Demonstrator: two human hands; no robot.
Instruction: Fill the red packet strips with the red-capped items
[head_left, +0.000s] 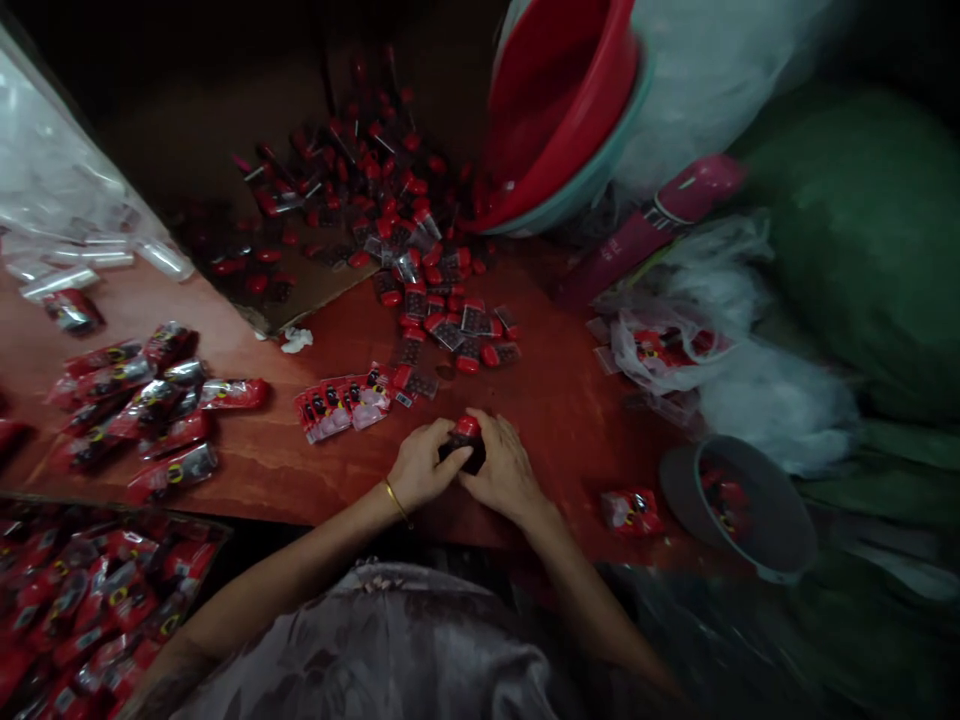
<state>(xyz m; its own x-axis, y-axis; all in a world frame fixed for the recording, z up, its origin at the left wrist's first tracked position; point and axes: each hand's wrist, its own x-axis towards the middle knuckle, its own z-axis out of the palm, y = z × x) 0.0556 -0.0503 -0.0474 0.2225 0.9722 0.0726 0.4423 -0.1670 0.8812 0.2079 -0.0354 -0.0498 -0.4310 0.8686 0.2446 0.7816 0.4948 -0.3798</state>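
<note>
Both hands meet near the front edge of a reddish wooden table (pixel 570 400). My left hand (pixel 420 467), with a gold bangle on its wrist, and my right hand (pixel 504 470) together grip a small dark packet with a red top (pixel 466 440). Just beyond the hands lies a short row of red-and-clear packets (pixel 343 405). Farther back a loose heap of small red-capped packets (pixel 420 270) spreads across the table and onto a sheet of cardboard (pixel 300 290).
Red sealed packets (pixel 142 410) lie in a pile at the left, and more fill a tray (pixel 90 600) at the lower left. Stacked red and teal basins (pixel 562 110) lean at the back. A grey bowl (pixel 739 505), plastic bags (pixel 750 390) and one packet (pixel 631 510) lie at the right.
</note>
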